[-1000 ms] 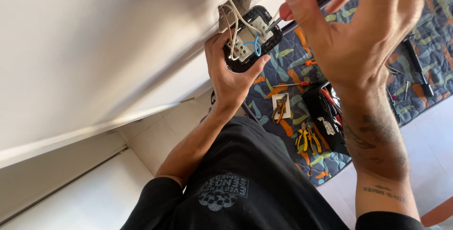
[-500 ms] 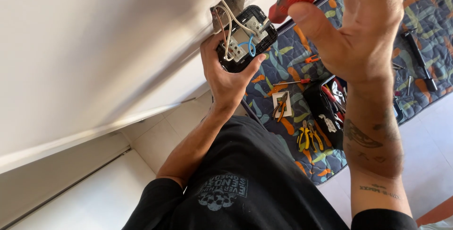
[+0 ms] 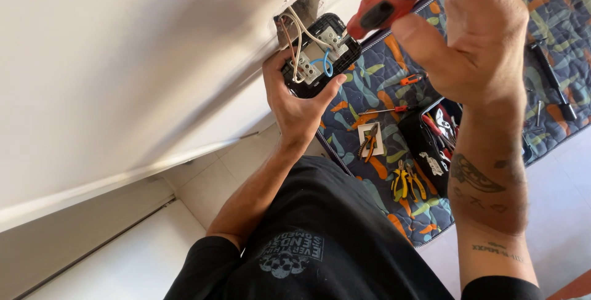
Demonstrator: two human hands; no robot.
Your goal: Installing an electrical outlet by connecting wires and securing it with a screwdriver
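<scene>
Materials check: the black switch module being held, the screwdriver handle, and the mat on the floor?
Switch module: looks like matte black moulded plastic with pale inserts; insulated wires enter its back. Left hand holds it. Screwdriver handle, in the right hand: likely red plastic with black rubbery insets. Mat: seemingly quilted fabric, stitched with a printed pattern.

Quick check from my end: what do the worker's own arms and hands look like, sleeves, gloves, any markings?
Both hands are bare, no gloves. The left hand and forearm show no markings. The right hand leads to a forearm with dark tattoos: a diamond-like figure and small lettering near the elbow. Black sleeves begin about the elbows.
</scene>
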